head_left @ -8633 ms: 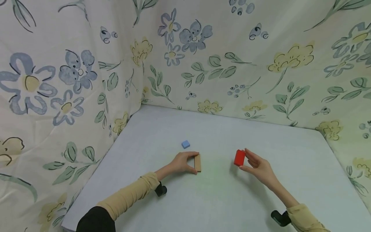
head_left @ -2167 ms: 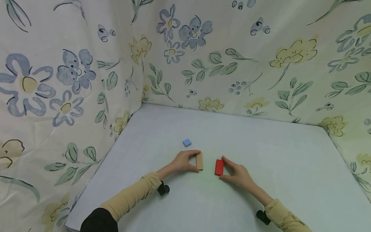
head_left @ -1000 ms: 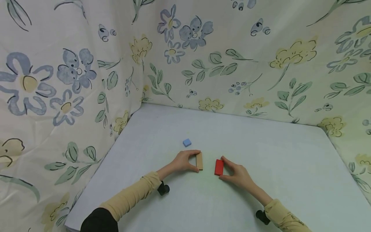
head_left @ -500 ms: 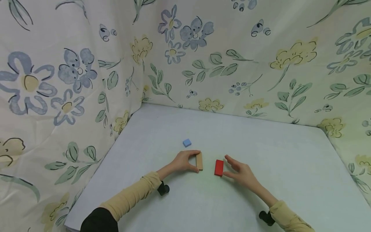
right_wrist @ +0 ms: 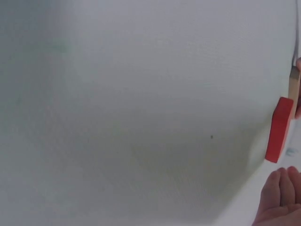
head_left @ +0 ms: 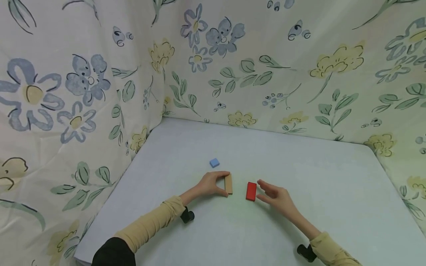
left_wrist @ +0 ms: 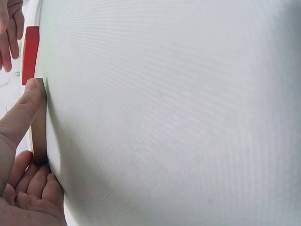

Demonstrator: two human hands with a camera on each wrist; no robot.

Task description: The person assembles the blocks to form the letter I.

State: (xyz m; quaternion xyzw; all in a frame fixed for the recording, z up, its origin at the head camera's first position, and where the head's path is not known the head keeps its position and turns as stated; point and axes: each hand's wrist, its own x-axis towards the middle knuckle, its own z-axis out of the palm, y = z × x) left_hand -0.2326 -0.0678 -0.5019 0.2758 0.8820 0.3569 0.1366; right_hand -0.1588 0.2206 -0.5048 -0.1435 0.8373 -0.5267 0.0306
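In the head view a natural-wood block (head_left: 228, 184) lies on the white table, and my left hand (head_left: 210, 183) pinches its two ends between thumb and fingers. To its right lies a red block (head_left: 251, 191), apart from the wooden one. My right hand (head_left: 277, 197) is just right of the red block, thumb and fingers spread and not gripping it. The left wrist view shows my thumb and fingers at opposite ends of the wooden block (left_wrist: 39, 127). In the right wrist view the red block (right_wrist: 280, 129) stands clear of my right fingers (right_wrist: 287, 188).
A small blue block (head_left: 214, 163) lies beyond my left hand. The white table (head_left: 299, 166) is bordered at the back and left by a flowered cloth (head_left: 233, 92). Dark wrist cameras (head_left: 187, 215) sit under both wrists.
My right hand has let go of the red block and drawn back a little to the right. Earlier it brought that block leftward and down onto the table. My left hand keeps its hold.
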